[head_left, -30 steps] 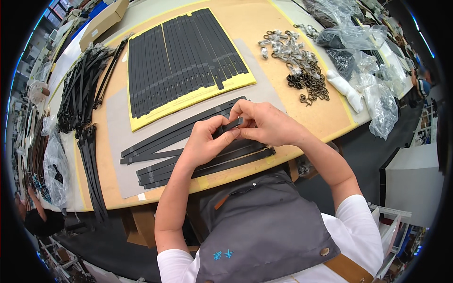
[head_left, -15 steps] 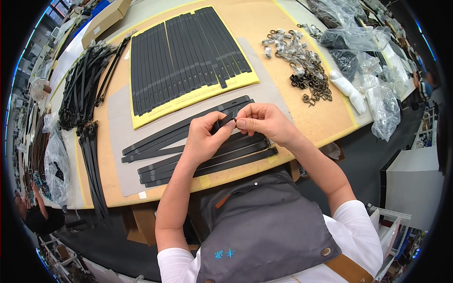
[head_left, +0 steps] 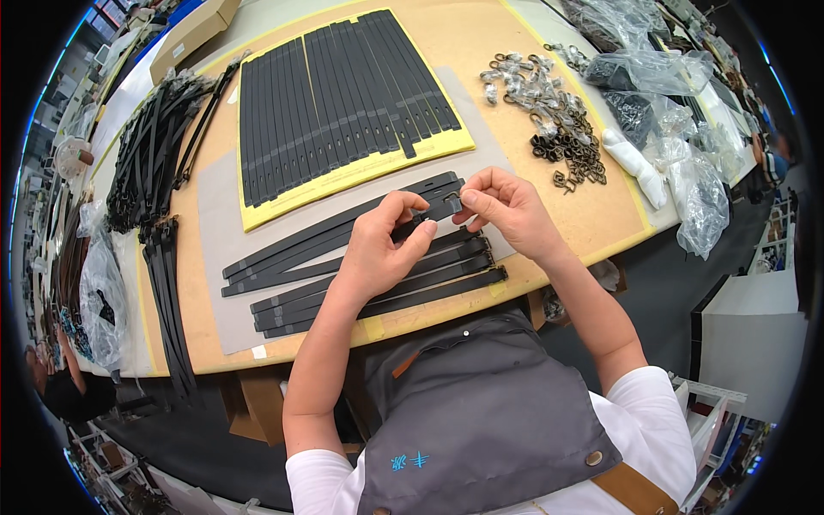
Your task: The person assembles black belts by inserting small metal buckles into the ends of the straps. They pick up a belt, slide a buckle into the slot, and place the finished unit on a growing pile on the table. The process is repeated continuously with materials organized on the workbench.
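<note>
Two blue characters (head_left: 409, 462) on the grey apron (head_left: 489, 408), label (head_left: 178, 51) on the cardboard box (head_left: 199, 36), too small to read

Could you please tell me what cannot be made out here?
In the head view:
Left hand: whatever it grips, mostly hidden by its own fingers.
Right hand: whether it pinches anything, too small to tell.
Near black straps: middles, covered by the left hand.
Cardboard box: far end, cut off by the upper edge.

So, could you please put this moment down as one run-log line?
Left hand: black strap in grip | right hand: fingertips pinched, contents unclear | beneath: more black straps | right: metal hardware pile
</note>
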### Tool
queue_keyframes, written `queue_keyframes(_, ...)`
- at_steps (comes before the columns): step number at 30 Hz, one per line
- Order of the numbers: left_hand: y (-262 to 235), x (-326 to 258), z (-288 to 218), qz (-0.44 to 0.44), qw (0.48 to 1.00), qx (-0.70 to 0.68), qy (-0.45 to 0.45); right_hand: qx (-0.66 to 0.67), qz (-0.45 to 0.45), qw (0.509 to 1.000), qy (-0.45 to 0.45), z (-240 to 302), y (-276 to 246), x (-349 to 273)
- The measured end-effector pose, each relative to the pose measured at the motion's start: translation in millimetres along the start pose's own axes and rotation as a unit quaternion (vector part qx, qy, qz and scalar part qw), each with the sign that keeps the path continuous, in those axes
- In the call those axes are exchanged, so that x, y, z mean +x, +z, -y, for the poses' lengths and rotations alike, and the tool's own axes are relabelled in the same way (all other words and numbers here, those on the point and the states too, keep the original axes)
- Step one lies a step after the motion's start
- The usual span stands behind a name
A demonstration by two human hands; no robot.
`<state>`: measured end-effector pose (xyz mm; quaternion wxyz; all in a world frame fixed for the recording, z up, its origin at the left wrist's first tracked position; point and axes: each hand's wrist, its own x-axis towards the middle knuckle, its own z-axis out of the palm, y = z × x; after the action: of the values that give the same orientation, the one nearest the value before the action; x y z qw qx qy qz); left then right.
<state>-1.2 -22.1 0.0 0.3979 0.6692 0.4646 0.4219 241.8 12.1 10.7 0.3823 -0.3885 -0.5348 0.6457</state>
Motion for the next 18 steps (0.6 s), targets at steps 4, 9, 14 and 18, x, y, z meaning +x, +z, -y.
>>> queue_keyframes(4,-1,1,-6,0.006,0.998,0.059,0.029,-0.018,-0.002,1.000,0.008,6,-6,-4)
queue_keyframes(9,1,2,-6,-0.001,0.996,0.087,0.030,-0.091,-0.010,0.996,0.004,13,0,-9)
queue_keyframes(14,5,1,2,0.000,0.992,0.113,0.060,-0.285,0.002,0.957,-0.059,25,13,-11)
queue_keyframes(18,8,0,5,-0.003,0.990,0.120,0.073,-0.330,-0.023,0.935,-0.131,17,26,-11)
